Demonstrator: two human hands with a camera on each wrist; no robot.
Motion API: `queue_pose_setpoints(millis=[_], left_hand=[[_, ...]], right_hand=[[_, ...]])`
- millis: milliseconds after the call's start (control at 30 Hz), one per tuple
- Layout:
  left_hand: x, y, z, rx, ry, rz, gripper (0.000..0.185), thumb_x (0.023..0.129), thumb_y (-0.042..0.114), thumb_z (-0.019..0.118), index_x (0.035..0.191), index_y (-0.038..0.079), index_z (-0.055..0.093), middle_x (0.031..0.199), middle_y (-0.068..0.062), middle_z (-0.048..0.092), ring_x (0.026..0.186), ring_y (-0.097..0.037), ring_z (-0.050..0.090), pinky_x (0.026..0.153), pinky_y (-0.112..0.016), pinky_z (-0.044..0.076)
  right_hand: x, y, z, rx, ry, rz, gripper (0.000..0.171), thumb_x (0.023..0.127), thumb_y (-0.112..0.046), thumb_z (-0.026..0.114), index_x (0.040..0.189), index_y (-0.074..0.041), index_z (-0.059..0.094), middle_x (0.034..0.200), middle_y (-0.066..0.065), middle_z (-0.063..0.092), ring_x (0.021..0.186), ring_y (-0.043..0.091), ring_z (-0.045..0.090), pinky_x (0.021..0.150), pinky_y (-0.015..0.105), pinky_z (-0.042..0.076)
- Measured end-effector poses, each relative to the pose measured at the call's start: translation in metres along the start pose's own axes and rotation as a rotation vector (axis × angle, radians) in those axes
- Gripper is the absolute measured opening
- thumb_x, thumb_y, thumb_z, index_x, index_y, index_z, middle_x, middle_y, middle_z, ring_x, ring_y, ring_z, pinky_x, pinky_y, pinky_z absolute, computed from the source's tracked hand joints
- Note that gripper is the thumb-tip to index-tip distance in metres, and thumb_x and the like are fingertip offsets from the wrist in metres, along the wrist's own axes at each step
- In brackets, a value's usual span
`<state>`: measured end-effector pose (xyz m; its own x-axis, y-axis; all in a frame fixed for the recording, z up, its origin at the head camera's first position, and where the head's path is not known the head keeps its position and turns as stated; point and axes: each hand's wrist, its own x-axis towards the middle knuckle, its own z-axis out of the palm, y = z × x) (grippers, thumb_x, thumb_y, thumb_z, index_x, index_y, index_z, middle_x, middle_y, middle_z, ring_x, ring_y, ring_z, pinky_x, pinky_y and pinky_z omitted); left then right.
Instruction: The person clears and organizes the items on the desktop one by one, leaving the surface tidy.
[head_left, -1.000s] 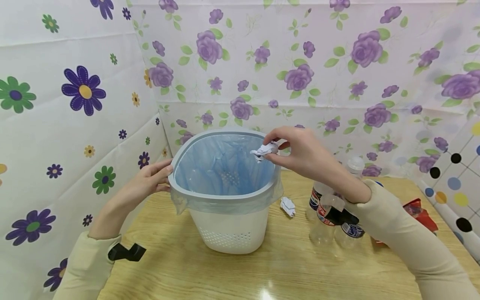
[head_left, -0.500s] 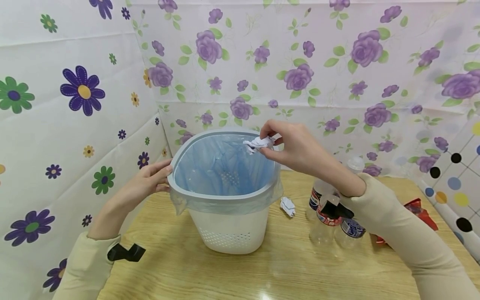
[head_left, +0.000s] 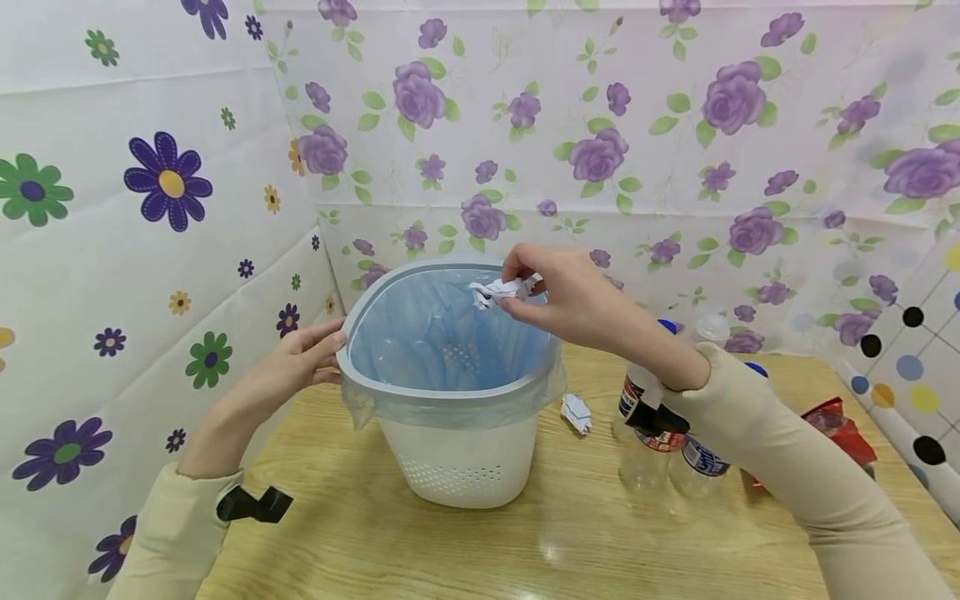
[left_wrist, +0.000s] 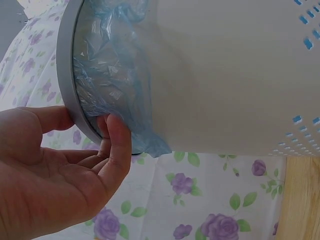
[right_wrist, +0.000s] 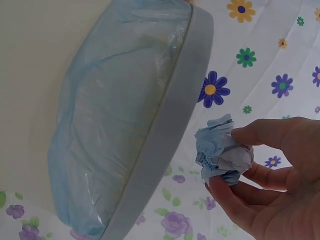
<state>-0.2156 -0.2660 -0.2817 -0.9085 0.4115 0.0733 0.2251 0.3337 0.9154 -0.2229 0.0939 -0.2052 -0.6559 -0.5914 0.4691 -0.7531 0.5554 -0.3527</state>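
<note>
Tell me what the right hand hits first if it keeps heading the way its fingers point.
Probably nothing solid: the right hand, pinching the crumpled white paper ball, points leftward over the blue-lined white plastic bin; depth unclear.

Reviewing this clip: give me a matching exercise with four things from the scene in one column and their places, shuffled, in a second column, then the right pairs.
Things
1. crumpled paper ball
2. left hand
3. second paper ball
4. plastic bottles

Places
A. lying on the table beside the bin's base
B. on the bin's rim, left side
C. pinched in the right hand above the bin's opening
D. standing on the table under the right forearm

Pairs: 1-C, 2-B, 3-A, 4-D
</note>
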Motion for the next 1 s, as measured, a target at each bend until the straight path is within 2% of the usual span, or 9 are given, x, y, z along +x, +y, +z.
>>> queue_pose_setpoints(millis=[200, 467, 1000], left_hand=[[-0.001, 0.000, 0.000, 0.009, 0.002, -0.001, 0.059, 0.105, 0.031, 0.038, 0.151, -0.002, 0.023, 0.121, 0.001, 0.058, 0.099, -0.005, 0.064, 0.084, -0.022, 0.054], [-0.001, 0.000, 0.000, -0.004, 0.003, -0.007, 0.059, 0.106, 0.031, 0.037, 0.151, -0.003, 0.022, 0.120, 0.004, 0.058, 0.098, -0.004, 0.064, 0.084, -0.021, 0.054], [0.000, -0.001, -0.001, -0.019, -0.005, 0.009, 0.059, 0.106, 0.030, 0.037, 0.151, -0.004, 0.021, 0.117, 0.009, 0.061, 0.098, -0.004, 0.065, 0.084, -0.021, 0.054]], right_hand=[[0.003, -0.001, 0.006, -0.013, 0.034, -0.028, 0.019, 0.089, -0.016, 0.069, 0.103, -0.008, 0.060, 0.099, 0.005, 0.065, 0.090, 0.016, 0.066, 0.080, 0.030, 0.057], [0.005, -0.002, 0.009, 0.000, 0.041, -0.015, 0.025, 0.089, -0.017, 0.070, 0.109, -0.006, 0.060, 0.108, 0.008, 0.066, 0.096, 0.020, 0.066, 0.083, 0.031, 0.057], [-0.017, 0.022, 0.005, 0.015, 0.105, 0.048, 0.013, 0.095, -0.009, 0.059, 0.107, -0.006, 0.063, 0.103, 0.009, 0.069, 0.095, 0.021, 0.066, 0.078, 0.036, 0.057]])
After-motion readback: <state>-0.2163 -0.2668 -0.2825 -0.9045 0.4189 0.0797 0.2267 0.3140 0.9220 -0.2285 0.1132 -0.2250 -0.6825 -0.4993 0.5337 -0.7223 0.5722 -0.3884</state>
